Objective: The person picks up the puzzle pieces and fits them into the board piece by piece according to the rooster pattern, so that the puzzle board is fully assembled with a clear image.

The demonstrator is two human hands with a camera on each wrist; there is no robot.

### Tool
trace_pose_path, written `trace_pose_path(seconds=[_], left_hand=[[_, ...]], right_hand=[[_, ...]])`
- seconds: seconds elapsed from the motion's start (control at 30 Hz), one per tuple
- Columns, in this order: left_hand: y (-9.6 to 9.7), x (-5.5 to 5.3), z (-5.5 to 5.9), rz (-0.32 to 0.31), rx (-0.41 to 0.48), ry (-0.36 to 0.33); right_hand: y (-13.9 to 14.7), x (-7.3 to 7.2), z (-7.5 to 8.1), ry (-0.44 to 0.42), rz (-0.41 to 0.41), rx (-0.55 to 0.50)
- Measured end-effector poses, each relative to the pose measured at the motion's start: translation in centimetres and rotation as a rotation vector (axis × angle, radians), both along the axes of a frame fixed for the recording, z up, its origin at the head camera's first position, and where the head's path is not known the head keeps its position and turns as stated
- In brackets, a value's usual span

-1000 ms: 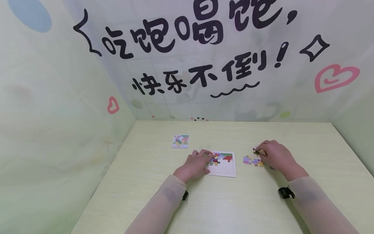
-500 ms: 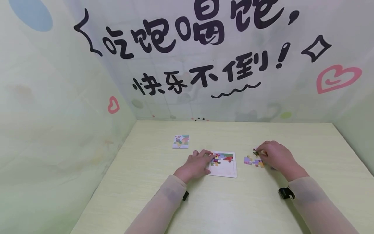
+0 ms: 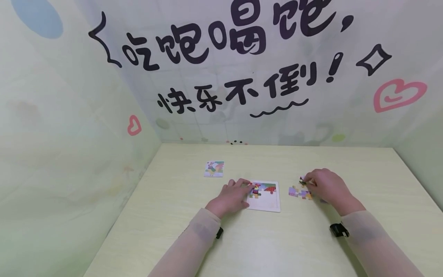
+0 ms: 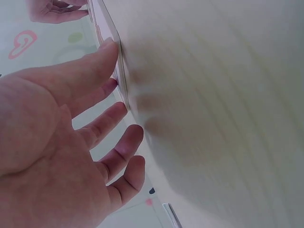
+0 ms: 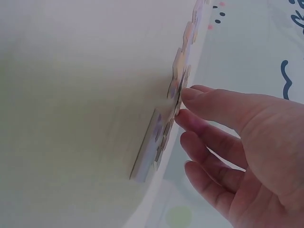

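Note:
A puzzle tray (image 3: 268, 202) with a white border lies flat in mid-table, its upper part filled with joined colourful pieces. My left hand (image 3: 231, 198) rests at the tray's left side, thumb and forefinger touching its border, the other fingers loosely spread, as the left wrist view (image 4: 57, 137) shows. To the right of the tray is a loose cluster of jigsaw pieces (image 3: 293, 191). Over its far end my right hand (image 3: 328, 188) pinches a dark-patterned jigsaw piece (image 3: 302, 180) between thumb and forefinger. In the right wrist view its remaining fingers curl loosely, and the piece appears nearly edge-on.
A small square picture card (image 3: 214, 169) lies behind the tray to the left. Another loose piece (image 5: 146, 152) sits nearer than the cluster, partly under the right hand in the head view. Printed cloth walls (image 3: 277, 127) close off the table's back and sides.
The piece in my right fingers has tilted and turned slightly at the cluster's far end. My left hand and the tray stay in place; the head view shifts a little.

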State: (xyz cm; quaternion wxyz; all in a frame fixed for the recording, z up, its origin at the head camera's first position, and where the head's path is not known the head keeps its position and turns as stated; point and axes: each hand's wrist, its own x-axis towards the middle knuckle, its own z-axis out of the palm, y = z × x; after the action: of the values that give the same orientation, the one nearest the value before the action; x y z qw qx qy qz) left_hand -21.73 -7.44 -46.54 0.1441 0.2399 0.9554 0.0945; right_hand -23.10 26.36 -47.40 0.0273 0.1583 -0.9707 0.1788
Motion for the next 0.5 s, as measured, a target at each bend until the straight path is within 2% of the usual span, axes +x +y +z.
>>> trace_pose_path(seconds=[0.5], left_hand=[[0.1, 0.21, -0.02, -0.002, -0.015, 0.005]], right_hand=[[-0.88, 0.55, 0.61, 0.036, 0.007, -0.027]])
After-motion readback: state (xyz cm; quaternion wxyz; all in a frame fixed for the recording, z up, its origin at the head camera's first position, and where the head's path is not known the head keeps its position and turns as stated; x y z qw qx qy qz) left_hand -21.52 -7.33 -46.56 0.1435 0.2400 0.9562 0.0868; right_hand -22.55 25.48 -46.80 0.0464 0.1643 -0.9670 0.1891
